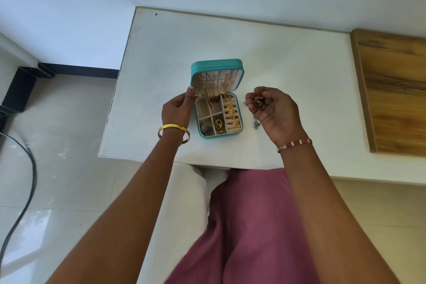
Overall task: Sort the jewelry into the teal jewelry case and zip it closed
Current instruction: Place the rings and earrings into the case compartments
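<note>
Beside the open teal zip-around jewelry case point(217, 99), steadied by my left hand point(177, 111), my right hand point(275, 111) pinches a light, dangly silver-toned earring point(255, 124); best gripped by its hook, I judge.

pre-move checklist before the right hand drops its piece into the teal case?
1. Teal jewelry case lid open and upright: ok.
2. Left hand steadying the case's left edge: ok.
3. Right hand pinching a small dark piece: ok; which piece, cannot tell.
4. Empty compartment at upper left of the tray: ok.
5. Ring rolls holding gold rings: ok.
6. Silver piece lies on the table, outside the case: not ok.
</note>
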Demonstrator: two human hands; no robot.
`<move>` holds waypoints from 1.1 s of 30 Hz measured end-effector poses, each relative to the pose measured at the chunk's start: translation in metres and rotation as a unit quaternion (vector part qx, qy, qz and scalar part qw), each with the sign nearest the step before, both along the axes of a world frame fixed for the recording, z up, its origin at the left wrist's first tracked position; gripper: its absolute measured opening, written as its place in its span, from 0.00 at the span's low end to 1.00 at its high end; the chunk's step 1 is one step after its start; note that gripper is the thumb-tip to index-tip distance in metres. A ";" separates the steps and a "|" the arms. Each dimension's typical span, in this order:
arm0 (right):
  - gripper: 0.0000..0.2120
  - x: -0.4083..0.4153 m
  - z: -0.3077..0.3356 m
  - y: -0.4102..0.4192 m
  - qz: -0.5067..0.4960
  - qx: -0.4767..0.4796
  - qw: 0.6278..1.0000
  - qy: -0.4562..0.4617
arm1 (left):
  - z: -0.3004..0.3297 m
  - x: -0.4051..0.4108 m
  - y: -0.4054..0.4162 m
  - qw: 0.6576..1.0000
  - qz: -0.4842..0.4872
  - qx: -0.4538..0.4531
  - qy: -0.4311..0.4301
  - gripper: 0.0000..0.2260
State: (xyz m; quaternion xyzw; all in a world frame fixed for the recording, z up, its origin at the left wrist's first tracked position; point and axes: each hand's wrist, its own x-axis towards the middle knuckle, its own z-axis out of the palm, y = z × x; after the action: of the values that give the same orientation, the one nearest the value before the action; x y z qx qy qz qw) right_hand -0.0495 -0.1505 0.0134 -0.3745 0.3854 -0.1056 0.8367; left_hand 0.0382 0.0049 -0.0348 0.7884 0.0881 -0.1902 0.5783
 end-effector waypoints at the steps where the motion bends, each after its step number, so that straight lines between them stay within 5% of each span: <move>1: 0.11 0.000 0.000 0.002 0.013 -0.023 1.000 0.006 | 0.000 0.000 0.000 1.000 0.000 -0.002 0.001 0.20; 5: 0.07 0.007 0.002 0.017 0.119 -0.215 0.965 0.091 | 0.000 0.000 0.000 1.000 -0.003 -0.001 0.000 0.20; 10: 0.06 0.028 0.003 0.050 0.281 -0.472 0.827 0.117 | -0.002 0.002 0.003 1.000 -0.006 -0.008 0.006 0.19; 16: 0.08 0.049 -0.003 0.073 0.355 -0.605 0.696 0.152 | -0.002 0.002 0.003 1.000 -0.014 -0.002 0.001 0.20; 19: 0.10 0.050 -0.006 0.073 0.369 -0.609 0.684 0.158 | -0.003 0.002 0.003 1.000 -0.014 0.000 -0.001 0.20; 23: 0.09 0.044 -0.012 0.066 0.326 -0.586 0.727 0.147 | -0.003 0.003 0.003 1.000 -0.015 0.001 -0.001 0.19; 26: 0.07 0.035 -0.019 0.059 0.292 -0.610 0.721 0.152 | -0.003 0.003 0.003 1.000 -0.011 -0.002 0.000 0.19; 33: 0.09 0.019 -0.032 0.067 0.347 -0.713 0.595 0.135 | -0.002 0.002 0.002 1.000 -0.004 -0.007 0.004 0.19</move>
State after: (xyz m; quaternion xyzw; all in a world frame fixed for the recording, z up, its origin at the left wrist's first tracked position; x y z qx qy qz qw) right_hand -0.0307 -0.0837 -0.0187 -0.9669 0.1370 0.0030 0.2152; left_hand 0.0400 0.0070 -0.0363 0.7842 0.0856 -0.1962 0.5824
